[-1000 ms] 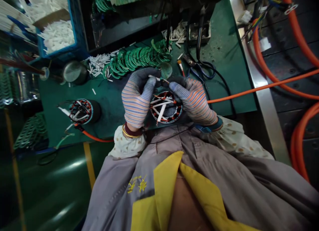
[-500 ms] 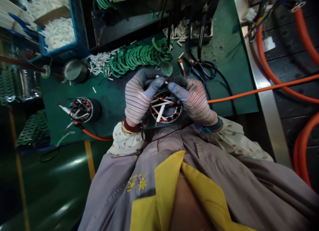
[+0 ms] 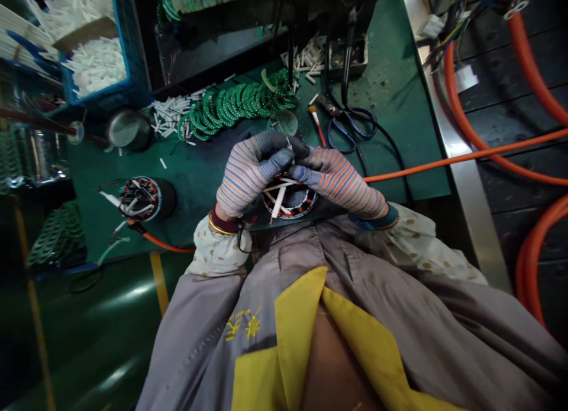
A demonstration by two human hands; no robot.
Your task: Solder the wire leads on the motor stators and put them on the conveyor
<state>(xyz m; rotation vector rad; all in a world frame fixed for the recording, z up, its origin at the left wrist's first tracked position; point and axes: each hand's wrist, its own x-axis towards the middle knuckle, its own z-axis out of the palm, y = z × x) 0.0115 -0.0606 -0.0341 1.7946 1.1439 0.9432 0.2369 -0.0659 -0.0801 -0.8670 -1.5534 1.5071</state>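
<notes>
Both hands wear striped knit gloves with dark fingertips and meet above a round motor stator (image 3: 310, 204). The fingers of my left hand (image 3: 248, 173) are closed in a pinch around a thin white sleeve (image 3: 290, 142), whose end pokes up between them. Pressed against it from the other side is my right hand (image 3: 339, 177), its thumb and fingers together; what they grip is hidden. Below, several white tubes (image 3: 279, 201) lie across the stator's opening, among red-orange windings. The fingers cover the stator's far rim.
A second stator (image 3: 166, 199) with white tubes and leads stands left. Behind the hands lie green curved strips (image 3: 235, 106), loose white tubes (image 3: 171, 115), a brush (image 3: 318, 127) and scissors (image 3: 350, 130). A blue bin (image 3: 128, 74) stands back left; an orange hose (image 3: 479, 154) crosses the right side.
The whole view has shifted slightly. My right hand has turned and come closer to the left, its thumb lower. The thin white sleeve now points more upright between the fingers.
</notes>
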